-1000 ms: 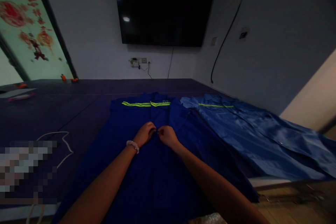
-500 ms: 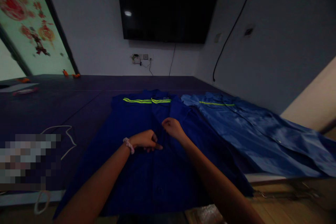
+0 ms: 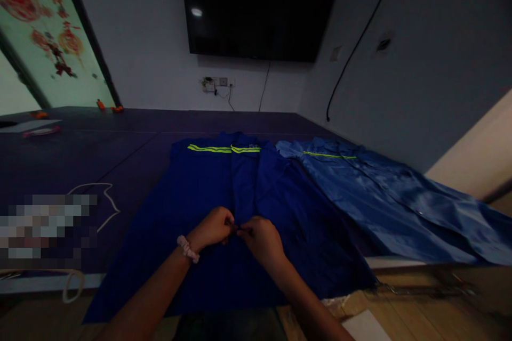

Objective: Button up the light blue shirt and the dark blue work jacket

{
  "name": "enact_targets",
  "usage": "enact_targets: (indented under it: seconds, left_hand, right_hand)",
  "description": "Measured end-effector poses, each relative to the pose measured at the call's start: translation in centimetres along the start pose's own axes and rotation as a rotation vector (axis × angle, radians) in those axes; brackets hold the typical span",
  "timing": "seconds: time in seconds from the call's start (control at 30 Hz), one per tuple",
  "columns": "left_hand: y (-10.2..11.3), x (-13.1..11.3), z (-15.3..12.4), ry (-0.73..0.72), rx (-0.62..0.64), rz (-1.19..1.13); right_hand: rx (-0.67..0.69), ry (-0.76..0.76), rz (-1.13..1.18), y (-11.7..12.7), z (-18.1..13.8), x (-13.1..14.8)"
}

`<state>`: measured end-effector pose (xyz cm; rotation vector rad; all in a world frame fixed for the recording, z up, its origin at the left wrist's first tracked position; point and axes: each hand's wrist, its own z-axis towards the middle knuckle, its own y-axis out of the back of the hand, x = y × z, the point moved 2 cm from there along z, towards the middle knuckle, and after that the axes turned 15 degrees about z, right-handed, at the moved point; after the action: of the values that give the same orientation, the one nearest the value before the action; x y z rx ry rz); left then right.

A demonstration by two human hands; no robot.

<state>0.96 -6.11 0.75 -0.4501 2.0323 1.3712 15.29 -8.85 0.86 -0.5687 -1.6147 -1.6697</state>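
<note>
My left hand (image 3: 214, 227) and right hand (image 3: 262, 238) are back together, both pinching the front placket of the dark blue jacket (image 3: 224, 213) flat on the desk (image 3: 80, 160). They've dropped lower than a second ago, so I judge I'm on the next button down.

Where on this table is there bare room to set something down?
Bare dark table top lies beyond the dark blue jacket and left of it, short of the white cord. The right side is covered by the lighter blue jacket.

An office meeting room: wall-mounted screen (image 3: 260, 8), long dark table (image 3: 80, 160), wall sockets (image 3: 218, 82).
</note>
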Motion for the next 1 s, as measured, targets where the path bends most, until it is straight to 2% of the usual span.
enact_targets:
  seconds: [0.1,0.2,0.4,0.67,0.87,1.0]
  left_hand:
    - [-0.6,0.3,-0.4,-0.004,-0.070,-0.055]
    - [-0.9,0.4,-0.8,0.003,-0.129,-0.125]
    - [-1.3,0.3,-1.5,0.005,-0.212,-0.208]
    - [-1.4,0.1,-1.5,-0.132,-0.295,-0.127]
    - [-1.3,-0.1,-1.4,-0.110,-0.289,-0.048]
    - [-1.3,-0.2,-1.4,-0.099,-0.259,-0.014]
  right_hand:
    - [-0.071,-0.059,0.053,-0.1,-0.1,0.1]
    - [-0.072,-0.101,0.139,-0.2,-0.1,-0.2]
    - [-0.105,-0.126,0.109,-0.1,-0.2,0.1]
    - [-0.136,-0.149,0.067,-0.4,-0.5,0.5]
    - [-0.077,-0.098,0.048,-0.3,-1.0,0.6]
    - [-0.082,-0.125,-0.078,-0.7,-1.1,1.5]
